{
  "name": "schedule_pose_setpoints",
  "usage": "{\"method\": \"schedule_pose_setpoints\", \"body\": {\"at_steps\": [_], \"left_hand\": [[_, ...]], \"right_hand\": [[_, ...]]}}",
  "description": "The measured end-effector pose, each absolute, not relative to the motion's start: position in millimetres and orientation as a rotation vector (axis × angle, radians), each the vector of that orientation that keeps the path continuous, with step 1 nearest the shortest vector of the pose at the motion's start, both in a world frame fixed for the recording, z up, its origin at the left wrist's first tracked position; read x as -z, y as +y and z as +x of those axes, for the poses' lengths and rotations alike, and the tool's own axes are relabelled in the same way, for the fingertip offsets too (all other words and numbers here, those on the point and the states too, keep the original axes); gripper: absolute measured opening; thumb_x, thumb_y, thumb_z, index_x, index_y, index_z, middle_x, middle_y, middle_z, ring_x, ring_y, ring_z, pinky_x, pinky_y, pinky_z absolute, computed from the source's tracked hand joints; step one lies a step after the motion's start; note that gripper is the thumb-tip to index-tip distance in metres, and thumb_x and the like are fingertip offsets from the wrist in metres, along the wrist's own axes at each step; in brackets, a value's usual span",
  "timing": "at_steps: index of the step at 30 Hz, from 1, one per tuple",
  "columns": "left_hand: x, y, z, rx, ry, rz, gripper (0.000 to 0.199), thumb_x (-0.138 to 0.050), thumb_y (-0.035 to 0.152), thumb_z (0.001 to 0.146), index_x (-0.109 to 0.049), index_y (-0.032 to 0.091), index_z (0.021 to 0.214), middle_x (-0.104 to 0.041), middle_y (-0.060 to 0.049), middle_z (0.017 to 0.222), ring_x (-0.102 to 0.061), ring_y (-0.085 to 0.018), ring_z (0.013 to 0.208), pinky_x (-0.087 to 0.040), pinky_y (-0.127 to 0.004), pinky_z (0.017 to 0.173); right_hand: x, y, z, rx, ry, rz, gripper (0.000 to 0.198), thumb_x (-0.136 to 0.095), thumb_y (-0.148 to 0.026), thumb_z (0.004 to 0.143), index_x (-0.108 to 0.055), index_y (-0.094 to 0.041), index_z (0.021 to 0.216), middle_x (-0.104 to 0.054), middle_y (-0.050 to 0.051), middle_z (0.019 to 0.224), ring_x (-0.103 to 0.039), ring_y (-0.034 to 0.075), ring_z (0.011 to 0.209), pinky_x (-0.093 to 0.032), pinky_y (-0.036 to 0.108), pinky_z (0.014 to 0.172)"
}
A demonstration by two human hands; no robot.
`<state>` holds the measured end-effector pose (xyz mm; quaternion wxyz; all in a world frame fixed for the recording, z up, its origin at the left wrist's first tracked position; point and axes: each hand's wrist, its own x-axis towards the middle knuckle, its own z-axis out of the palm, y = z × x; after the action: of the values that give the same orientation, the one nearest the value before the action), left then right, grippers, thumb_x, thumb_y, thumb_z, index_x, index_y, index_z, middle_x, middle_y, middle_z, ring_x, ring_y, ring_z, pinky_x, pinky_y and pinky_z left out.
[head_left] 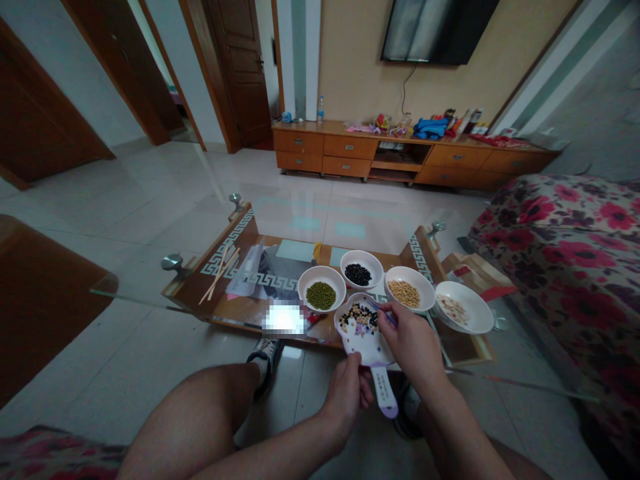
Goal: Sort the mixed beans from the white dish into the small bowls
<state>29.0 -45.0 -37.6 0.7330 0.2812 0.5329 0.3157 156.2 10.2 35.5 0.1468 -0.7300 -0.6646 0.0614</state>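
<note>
My left hand (350,387) has its fingers closed at the near edge of a white dish (367,347) with a purple rim and a handle (384,393). Mixed beans (359,317), black, yellow and pinkish, lie mostly in its far half. Over the right side of the dish, my right hand (413,333) pinches slim purple tweezers (383,308), tips down near the beans. Behind the dish are white bowls of green mung beans (321,296), black beans (358,274) and soybeans (404,293). A further bowl at right holds pale pieces (453,309) too small to name.
The bowls stand on a glass-topped table (250,281). Wooden chopsticks (219,275) lie crossed at its left, and a paper bag (475,275) is beyond the rightmost bowl. A floral-covered sofa (565,233) is at right. A long wooden cabinet (345,155) lines the far wall.
</note>
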Motion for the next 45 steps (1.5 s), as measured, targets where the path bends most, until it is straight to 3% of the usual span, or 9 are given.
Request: {"method": "schedule_pose_setpoints", "body": {"at_steps": [11,20,36,45], "left_hand": [[38.9,-45.1,29.7,-0.690,1.172,0.616,0.065,-0.033,0.079,0.069,-0.055,0.018,0.066,-0.047,0.000,0.045,-0.041,-0.013,0.042,-0.029,-0.027,0.048],[38.5,-45.4,28.1,-0.687,1.184,0.615,0.061,-0.030,0.073,0.075,-0.054,0.019,0.063,-0.047,0.000,0.044,-0.041,-0.012,0.041,-0.030,-0.026,0.047],[35.0,-44.2,29.3,-0.700,1.191,0.624,0.065,-0.031,0.078,0.067,-0.054,0.018,0.059,-0.047,0.000,0.044,-0.041,-0.011,0.041,-0.029,-0.026,0.046],[42.9,-44.6,31.1,-0.690,1.188,0.626,0.064,-0.032,0.077,0.068,-0.054,0.018,0.063,-0.048,0.000,0.043,-0.041,-0.011,0.039,-0.029,-0.026,0.046]], "right_hand": [[-40.9,32.2,143.8,-0.064,-1.684,-2.081,0.027,-0.047,-0.038,0.091,-0.067,-0.022,0.097,-0.071,0.005,0.078,-0.063,0.018,0.066,-0.033,0.026,0.059],[-48.8,33.7,147.8,-0.087,-1.575,-2.161,0.031,-0.047,-0.043,0.090,-0.067,-0.023,0.103,-0.070,0.006,0.080,-0.062,0.020,0.070,-0.032,0.026,0.058],[-42.2,6.0,172.7,-0.293,-1.714,-2.312,0.023,-0.050,-0.041,0.084,-0.063,-0.023,0.086,-0.068,0.005,0.070,-0.063,0.019,0.066,-0.032,0.024,0.056],[-48.2,3.1,171.6,-0.224,-1.796,-2.384,0.019,-0.052,-0.039,0.083,-0.062,-0.023,0.082,-0.068,0.004,0.071,-0.064,0.020,0.068,-0.029,0.026,0.056]]}}
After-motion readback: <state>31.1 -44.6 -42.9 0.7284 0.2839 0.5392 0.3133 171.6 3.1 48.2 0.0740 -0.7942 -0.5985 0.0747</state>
